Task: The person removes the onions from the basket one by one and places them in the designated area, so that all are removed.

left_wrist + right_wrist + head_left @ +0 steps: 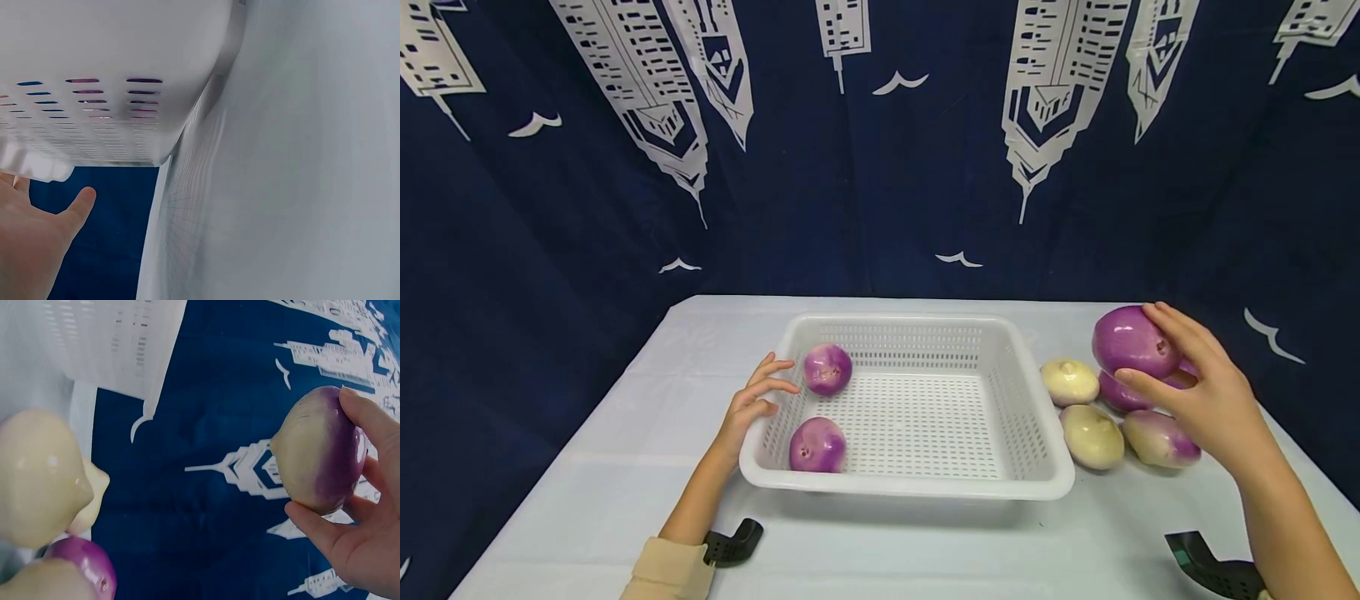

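Observation:
In the head view my right hand [1206,392] holds a glossy purple-and-cream turnip [1133,342] between thumb and fingers, above several other turnips. The right wrist view shows this held turnip [319,450] with its pointed cream end facing away from the palm. My left hand [752,408] is at the left rim of a white perforated plastic basket [910,487], its fingers loosely bent over the edge and the thumb apart from it. Two purple turnips sit inside at the left, one toward the back [827,369] and one toward the front [817,445].
Right of the basket lie a cream turnip [1069,382], a second cream turnip [1092,437], a cream-and-purple turnip [1161,439] and a purple turnip [1122,393] partly hidden. All rest on a white-covered table [880,550]. A dark blue patterned curtain [865,183] hangs behind.

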Demonstrator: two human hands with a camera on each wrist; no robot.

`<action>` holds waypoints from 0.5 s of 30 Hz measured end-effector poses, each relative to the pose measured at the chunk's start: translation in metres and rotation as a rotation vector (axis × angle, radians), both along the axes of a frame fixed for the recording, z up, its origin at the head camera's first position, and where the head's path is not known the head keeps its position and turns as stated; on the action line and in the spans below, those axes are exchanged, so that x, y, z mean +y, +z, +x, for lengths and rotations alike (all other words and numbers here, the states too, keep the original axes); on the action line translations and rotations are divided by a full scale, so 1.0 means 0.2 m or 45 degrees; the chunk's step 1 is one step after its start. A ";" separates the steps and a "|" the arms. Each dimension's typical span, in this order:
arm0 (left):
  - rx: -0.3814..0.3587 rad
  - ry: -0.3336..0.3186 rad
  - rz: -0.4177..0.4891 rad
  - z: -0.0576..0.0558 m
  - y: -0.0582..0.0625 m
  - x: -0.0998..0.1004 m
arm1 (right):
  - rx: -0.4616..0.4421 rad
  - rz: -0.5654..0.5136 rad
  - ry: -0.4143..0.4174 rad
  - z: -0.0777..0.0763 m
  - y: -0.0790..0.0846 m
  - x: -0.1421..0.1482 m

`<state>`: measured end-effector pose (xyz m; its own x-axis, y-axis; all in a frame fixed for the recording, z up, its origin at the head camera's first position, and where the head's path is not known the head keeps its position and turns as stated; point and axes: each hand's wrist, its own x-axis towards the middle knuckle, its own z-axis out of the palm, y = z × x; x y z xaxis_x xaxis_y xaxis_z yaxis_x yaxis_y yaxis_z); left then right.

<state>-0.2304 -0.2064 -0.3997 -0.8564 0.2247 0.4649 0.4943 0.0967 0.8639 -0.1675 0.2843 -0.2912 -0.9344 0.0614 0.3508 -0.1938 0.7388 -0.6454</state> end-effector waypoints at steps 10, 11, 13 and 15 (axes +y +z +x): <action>0.006 0.011 0.000 0.00 0.00 0.00 | 0.031 0.004 -0.176 0.03 -0.08 0.12; 0.007 0.011 -0.001 0.00 0.00 0.00 | 0.036 0.000 -0.189 0.03 -0.09 0.13; 0.007 0.010 -0.002 0.00 0.00 0.00 | 0.040 -0.001 -0.217 0.04 -0.11 0.16; 0.013 0.010 -0.005 0.00 0.00 0.00 | 0.025 -0.003 -0.252 0.04 -0.13 0.19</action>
